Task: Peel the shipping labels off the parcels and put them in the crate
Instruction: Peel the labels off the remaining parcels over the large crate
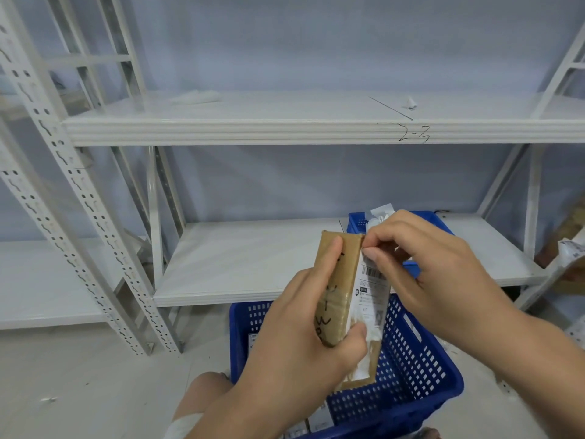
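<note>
Fingertips [373, 255] of your right hand [424, 267] are curled in a pinch on the top corner of the white shipping label [372, 296], right at the upper edge of the brown cardboard parcel [338, 280]. Your left hand [304, 337] grips that parcel from the side and holds it upright in the air: the forefinger lies stretched along the brown face with the black scribbles and clear tape, and the thumb presses on the lower part of the label. Most of the label lies flat on the parcel's narrow right-hand face, barcode near the top. You hold the parcel directly over the blue crate [411, 375] on the floor, not touching it; flat items with white printed faces lie inside the crate. A second blue crate [357, 221] stands behind your hands on the lower white shelf [237, 258], with crumpled white paper sticking up from it. On the front edge of the upper shelf [253, 131] is handwritten "2-3". Your knee [202, 391] shows just left of the floor crate.
</note>
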